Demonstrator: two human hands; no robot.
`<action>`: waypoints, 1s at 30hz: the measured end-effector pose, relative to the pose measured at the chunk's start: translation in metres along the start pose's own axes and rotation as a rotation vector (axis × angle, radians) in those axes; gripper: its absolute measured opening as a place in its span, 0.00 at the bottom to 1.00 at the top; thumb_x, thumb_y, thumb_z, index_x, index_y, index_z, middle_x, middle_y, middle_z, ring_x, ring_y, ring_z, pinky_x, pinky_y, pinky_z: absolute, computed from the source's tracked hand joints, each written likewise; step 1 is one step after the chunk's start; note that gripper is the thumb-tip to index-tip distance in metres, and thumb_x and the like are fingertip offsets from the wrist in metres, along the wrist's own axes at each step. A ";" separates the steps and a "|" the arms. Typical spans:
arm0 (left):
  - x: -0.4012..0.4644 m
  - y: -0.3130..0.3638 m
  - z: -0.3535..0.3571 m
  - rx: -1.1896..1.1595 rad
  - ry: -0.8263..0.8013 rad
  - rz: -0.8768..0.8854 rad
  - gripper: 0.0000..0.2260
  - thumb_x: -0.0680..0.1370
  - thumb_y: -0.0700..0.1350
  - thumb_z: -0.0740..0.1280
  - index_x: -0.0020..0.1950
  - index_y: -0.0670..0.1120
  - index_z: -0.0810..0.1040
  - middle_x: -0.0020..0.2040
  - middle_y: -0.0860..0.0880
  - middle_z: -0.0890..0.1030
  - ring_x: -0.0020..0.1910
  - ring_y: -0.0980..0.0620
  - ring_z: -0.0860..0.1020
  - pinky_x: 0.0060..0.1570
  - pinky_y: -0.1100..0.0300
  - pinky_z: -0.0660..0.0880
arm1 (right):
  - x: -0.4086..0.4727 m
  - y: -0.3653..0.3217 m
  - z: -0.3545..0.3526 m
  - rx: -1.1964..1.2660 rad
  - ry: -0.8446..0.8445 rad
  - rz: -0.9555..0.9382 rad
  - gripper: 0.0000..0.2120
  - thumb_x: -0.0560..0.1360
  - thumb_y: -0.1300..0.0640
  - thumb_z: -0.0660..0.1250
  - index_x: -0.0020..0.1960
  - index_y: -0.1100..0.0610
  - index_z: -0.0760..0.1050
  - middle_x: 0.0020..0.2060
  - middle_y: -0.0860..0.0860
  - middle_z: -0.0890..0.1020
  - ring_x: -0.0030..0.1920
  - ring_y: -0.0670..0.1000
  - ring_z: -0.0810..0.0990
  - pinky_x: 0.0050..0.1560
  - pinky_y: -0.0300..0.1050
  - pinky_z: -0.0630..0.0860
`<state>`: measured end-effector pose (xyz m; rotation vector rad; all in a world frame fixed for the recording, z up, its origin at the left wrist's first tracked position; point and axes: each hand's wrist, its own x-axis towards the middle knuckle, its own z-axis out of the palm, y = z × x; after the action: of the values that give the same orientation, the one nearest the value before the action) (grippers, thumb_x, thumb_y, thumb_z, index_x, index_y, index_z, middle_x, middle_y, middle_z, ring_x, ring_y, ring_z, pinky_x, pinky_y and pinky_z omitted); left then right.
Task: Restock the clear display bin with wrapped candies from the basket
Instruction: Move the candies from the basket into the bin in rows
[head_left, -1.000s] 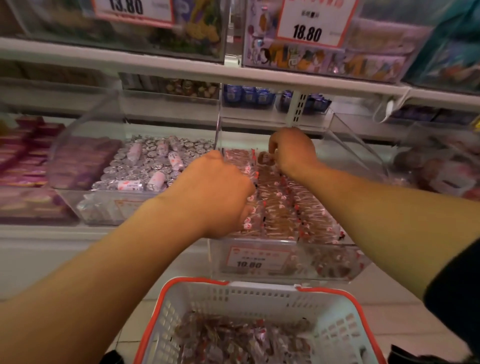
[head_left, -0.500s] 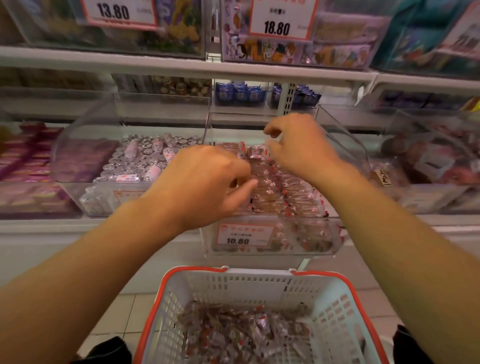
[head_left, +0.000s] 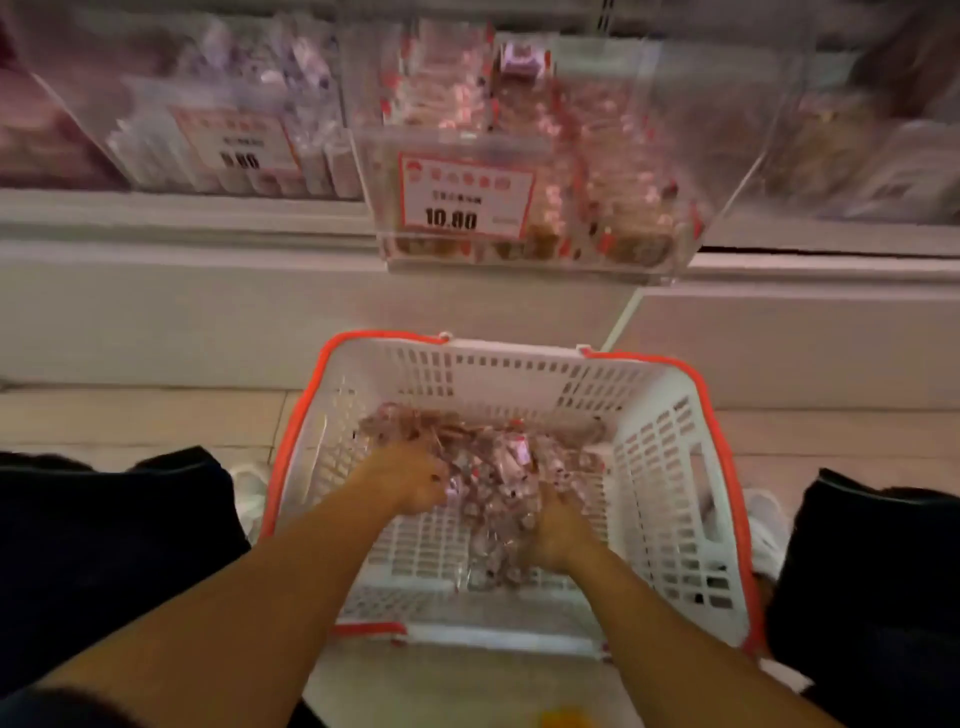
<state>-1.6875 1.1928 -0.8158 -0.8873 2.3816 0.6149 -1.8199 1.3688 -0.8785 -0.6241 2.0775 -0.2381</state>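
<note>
Head view: basket (head_left: 670, 452) on floor below clear display bin (head_left: 524, 244), short lift to restock. Left hand (head_left: 410, 480) at left edge of wrapped candies (head_left: 498, 467), fingers curled into pile, gathering. Right hand (head_left: 558, 530) at right edge, fingers buried among wrappers; grip likely, cannot tell for certain.

Price tag (head_left: 466, 197) on clear display bin (head_left: 623, 156) — "10.80"; neighbouring tag unreadable.
</note>
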 end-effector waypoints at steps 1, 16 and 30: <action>0.004 -0.007 0.028 -0.066 -0.086 -0.052 0.24 0.78 0.56 0.66 0.72 0.49 0.71 0.71 0.45 0.72 0.68 0.45 0.71 0.69 0.53 0.67 | 0.004 0.008 0.007 0.103 -0.025 0.072 0.53 0.70 0.49 0.78 0.81 0.52 0.46 0.80 0.58 0.50 0.76 0.61 0.60 0.72 0.54 0.66; 0.076 0.003 0.111 -0.736 0.183 -0.646 0.39 0.71 0.58 0.74 0.75 0.51 0.58 0.77 0.41 0.51 0.72 0.33 0.61 0.68 0.44 0.66 | 0.056 0.004 0.047 -0.022 0.154 0.295 0.51 0.69 0.35 0.73 0.79 0.50 0.46 0.77 0.60 0.48 0.74 0.70 0.58 0.66 0.58 0.71; 0.085 0.006 0.120 -1.225 0.600 -0.770 0.32 0.68 0.35 0.77 0.67 0.47 0.66 0.49 0.49 0.79 0.45 0.48 0.78 0.48 0.56 0.77 | 0.069 -0.018 0.053 0.303 0.151 0.227 0.33 0.73 0.48 0.74 0.68 0.62 0.63 0.57 0.58 0.79 0.55 0.60 0.81 0.53 0.55 0.80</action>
<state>-1.7096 1.2265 -0.9574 -2.5940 1.5891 1.6341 -1.8008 1.3218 -0.9513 -0.1898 2.1777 -0.4696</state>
